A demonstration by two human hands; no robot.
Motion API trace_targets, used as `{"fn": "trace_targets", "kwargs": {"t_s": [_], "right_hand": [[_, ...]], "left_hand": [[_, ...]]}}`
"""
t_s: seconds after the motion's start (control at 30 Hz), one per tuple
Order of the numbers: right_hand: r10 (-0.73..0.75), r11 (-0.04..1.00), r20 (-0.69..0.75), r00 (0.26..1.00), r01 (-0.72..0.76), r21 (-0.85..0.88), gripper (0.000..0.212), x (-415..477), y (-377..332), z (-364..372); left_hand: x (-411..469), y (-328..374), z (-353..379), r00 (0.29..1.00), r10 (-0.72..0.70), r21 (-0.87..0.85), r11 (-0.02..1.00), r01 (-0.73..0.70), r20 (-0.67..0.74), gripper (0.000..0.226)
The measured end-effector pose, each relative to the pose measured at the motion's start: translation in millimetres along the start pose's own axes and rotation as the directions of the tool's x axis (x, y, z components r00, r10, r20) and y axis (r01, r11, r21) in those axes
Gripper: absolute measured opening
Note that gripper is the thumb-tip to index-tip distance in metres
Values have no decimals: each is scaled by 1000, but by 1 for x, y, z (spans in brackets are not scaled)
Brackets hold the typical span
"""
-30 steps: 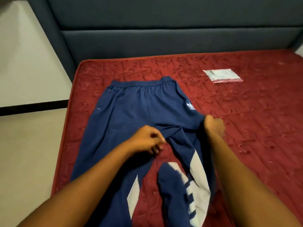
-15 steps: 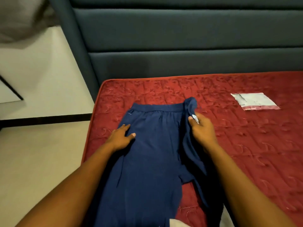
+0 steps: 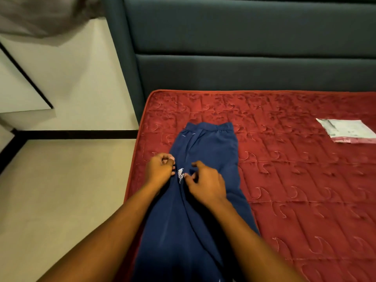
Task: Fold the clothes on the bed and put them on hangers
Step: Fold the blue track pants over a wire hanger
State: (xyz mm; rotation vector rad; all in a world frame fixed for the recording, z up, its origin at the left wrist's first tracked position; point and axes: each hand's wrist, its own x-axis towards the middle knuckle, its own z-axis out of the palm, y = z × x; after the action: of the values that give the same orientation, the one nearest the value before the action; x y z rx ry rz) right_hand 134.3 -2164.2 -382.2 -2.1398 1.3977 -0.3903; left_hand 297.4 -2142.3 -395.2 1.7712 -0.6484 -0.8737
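A pair of dark blue trousers (image 3: pixel 205 151) lies on the red quilted mattress (image 3: pixel 295 190) of the bed, close to its left edge. They are doubled lengthwise into one narrow strip. The waistband (image 3: pixel 211 126) points toward the padded headboard (image 3: pixel 244 68), and the legs run back toward the person and out of the bottom of the view. A small white logo (image 3: pixel 180 175) shows on the top layer, about a third of the way down from the waistband.

The left hand (image 3: pixel 160 169) sits at the left edge of the trousers, just beside the logo. Its fingers are curled tight and pinch the cloth at that edge. The right hand (image 3: pixel 206 185) is over the middle of the trousers, just right of the logo. Its fingers are bent and its thumb and forefinger are close to the fabric, but I cannot tell whether they grasp it or only touch it. Both forearms reach in from the bottom of the view, over the legs of the trousers.

A flat white packet (image 3: pixel 345 131) lies on the mattress well apart, to the right. The pale floor (image 3: pixel 61 190) runs along the left of the bed.
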Motion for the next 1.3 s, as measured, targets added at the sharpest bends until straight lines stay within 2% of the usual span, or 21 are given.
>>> {"fn": "trace_targets", "kwargs": {"t_s": [0.1, 0.17, 0.23, 0.27, 0.3, 0.37, 0.43, 0.57, 0.63, 0.7, 0.77, 0.8, 0.87, 0.93, 0.97, 1.0, 1.07, 1.13, 1.2, 1.3], "right_hand": [[143, 984, -89, 986, -132, 119, 41, 9, 5, -6], [172, 976, -178, 969, -143, 165, 34, 37, -5, -7], [214, 971, -232, 949, -181, 157, 43, 75, -20, -9], [231, 971, -226, 946, -207, 123, 49, 94, -23, -9], [228, 973, -197, 953, -219, 67, 51, 112, -38, 7], [297, 954, -171, 939, -299, 12, 37, 128, -33, 2], [364, 931, -228, 903, -351, 97, 18, 133, -28, 2], [297, 953, -380, 876, -250, 168, 17, 136, -43, 3], [202, 973, -382, 902, -141, 182, 18, 141, -53, 3], [139, 981, -276, 951, -93, 173, 24, 148, -58, 7], [128, 972, -124, 984, -99, 211, 39, 147, -60, 14], [119, 969, -106, 987, -93, 227, 41, 142, -58, 15], [118, 966, -189, 975, -69, 249, 28, 118, -47, 11], [146, 954, -317, 937, -49, 295, 15, 73, -26, 2], [156, 955, -372, 915, -43, 295, 15, 49, -16, -5], [184, 958, -412, 893, -68, 280, 16, 18, 1, -11], [240, 961, -453, 859, -144, 237, 16, -34, 31, -23], [346, 936, -451, 823, -273, 221, 15, -91, 58, -36], [452, 892, -426, 784, -384, 239, 20, -141, 78, -45], [568, 816, -271, 777, -488, 310, 56, -196, 93, -51]], "left_hand": [[-7, -4, 5, 998, 54, 222, 973, -57, 23, 8], [-11, -6, 4, 995, 39, 309, 949, -67, 95, 24], [-11, -8, 3, 993, 3, 300, 953, -39, 121, 42], [-14, -8, 7, 992, -15, 269, 963, -20, 127, 43], [-11, -17, -3, 996, -28, 253, 967, 4, 88, 38], [-18, -10, 11, 998, 44, 304, 951, -57, 51, 23], [-23, -9, 19, 990, 139, 350, 927, -132, 5, 12], [-31, -4, 18, 943, 319, 424, 869, -253, -92, 4], [-40, 2, 12, 910, 364, 412, 873, -259, -200, 6], [-38, 2, 5, 909, 315, 369, 907, -204, -272, 6], [-30, -1, -4, 949, 166, 337, 939, -70, -266, 10], [-26, -1, -8, 960, 110, 331, 943, -20, -256, 14], [-31, -2, -16, 953, 121, 333, 943, -23, -278, 19], [-54, -3, -20, 918, 269, 347, 924, -161, -292, 25], [-66, -4, -22, 892, 369, 352, 897, -268, -262, 28], [-84, -8, -20, 868, 467, 349, 852, -390, -169, 32], [-110, -18, -14, 808, 579, 338, 742, -579, 113, 40], [-129, -26, -4, 727, 565, 320, 657, -683, 390, 51], [-145, -31, 4, 649, 509, 330, 582, -744, 566, 65], [-164, -36, 12, 514, 429, 386, 352, -853, 743, 82]]}}
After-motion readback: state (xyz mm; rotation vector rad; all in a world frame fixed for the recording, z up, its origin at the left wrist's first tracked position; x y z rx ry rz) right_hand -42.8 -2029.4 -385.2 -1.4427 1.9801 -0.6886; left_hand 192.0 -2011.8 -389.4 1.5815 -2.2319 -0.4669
